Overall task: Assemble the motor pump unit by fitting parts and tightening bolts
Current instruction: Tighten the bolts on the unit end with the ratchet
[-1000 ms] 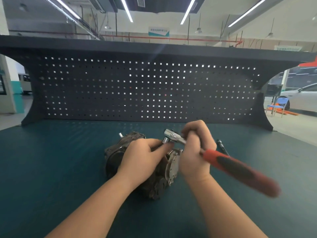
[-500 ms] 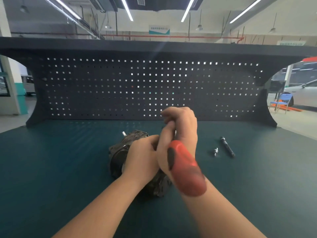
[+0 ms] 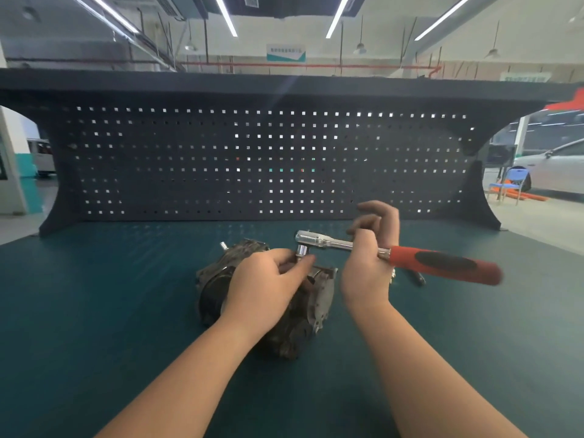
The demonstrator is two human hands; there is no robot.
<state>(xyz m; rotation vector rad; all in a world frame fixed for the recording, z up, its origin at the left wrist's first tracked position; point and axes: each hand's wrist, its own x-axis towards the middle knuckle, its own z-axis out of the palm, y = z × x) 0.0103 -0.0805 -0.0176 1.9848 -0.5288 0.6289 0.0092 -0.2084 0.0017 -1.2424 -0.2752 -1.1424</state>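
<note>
Grimy dark metal motor pump unit (image 3: pixel 284 324) lies mid-tabletop (image 3: pixel 94 311), long axis running back-left to front-right. My left hand (image 3: pixel 265 286) pinches the chrome socket (image 3: pixel 301 249); my right hand (image 3: pixel 368 263) loosely grips the red-handled ratchet wrench (image 3: pixel 442 263), handle pointing right.

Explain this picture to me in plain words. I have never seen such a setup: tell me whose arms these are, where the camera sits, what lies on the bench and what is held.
No machine here: these are a person's two bare arms, seen from a camera worn on the head, looking forward and down. The green bench top has a dark pegboard at its back. On it lies the motor pump unit, a dark metal lump. The left hand rests on top of it, with fingers at the socket under the wrench head. The right hand grips the ratchet wrench on its metal shaft, beside the red and black handle. Behind that hand a dark rod-like tool lies on the bench, mostly hidden.
</note>
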